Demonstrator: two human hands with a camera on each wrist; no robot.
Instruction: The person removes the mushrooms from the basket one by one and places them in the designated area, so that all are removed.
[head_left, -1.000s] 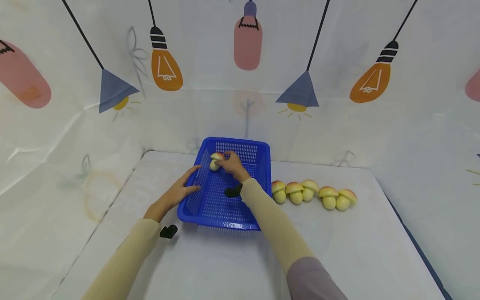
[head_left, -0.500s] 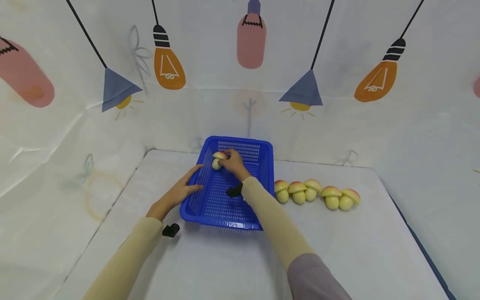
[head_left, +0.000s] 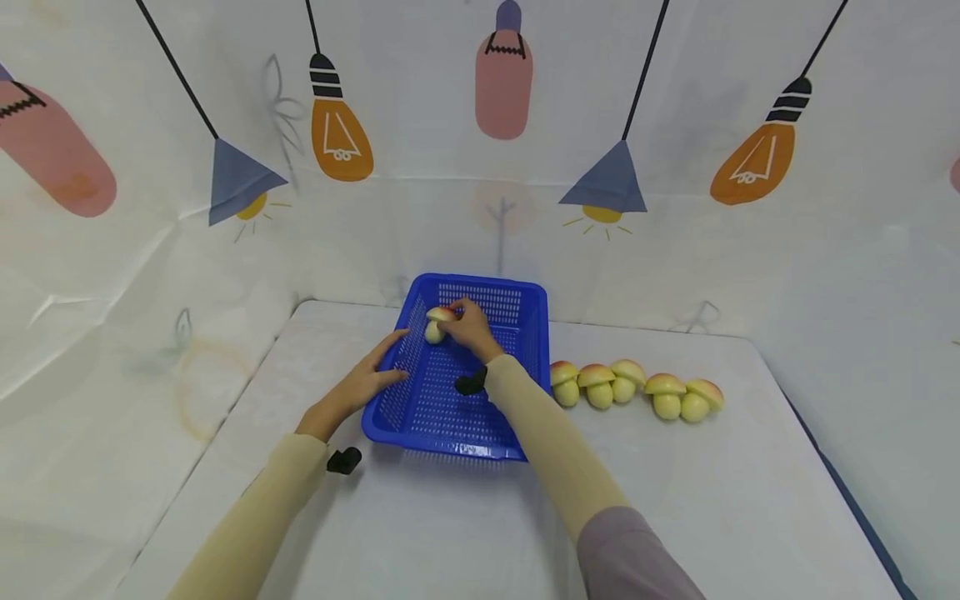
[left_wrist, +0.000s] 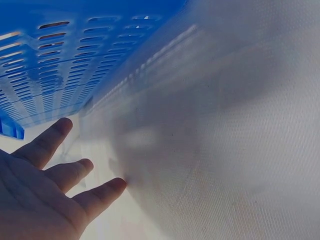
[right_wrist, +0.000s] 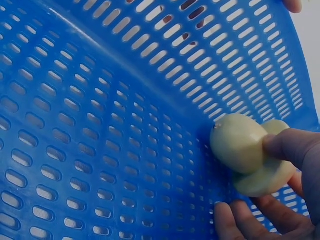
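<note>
My right hand (head_left: 474, 328) reaches into the blue plastic basket (head_left: 442, 448) and pinches a toy mushroom (head_left: 433, 333) at its far left corner. In the right wrist view, the thumb presses on the pale yellow mushroom (right_wrist: 239, 142) close to the perforated walls, with the other fingers partly hidden beneath its cap. At the basket's left rim is my left hand (head_left: 351, 393), thumb and fingers spread. The left wrist view shows three extended fingers of that hand (left_wrist: 47, 185) beside the basket's slotted outer wall (left_wrist: 75, 60).
Several toy mushrooms (head_left: 598, 387) with red-tinged yellow caps lie in a row on the white table (head_left: 712, 500), right of the basket. Behind the table hangs a white sheet (head_left: 420, 208) printed with lamps. A dark piece (head_left: 343, 461) shows by each wrist.
The head view has shifted slightly, moving the scene a little to the right in the frame. Both hands keep their places at the basket, the right one with the toy mushroom.
</note>
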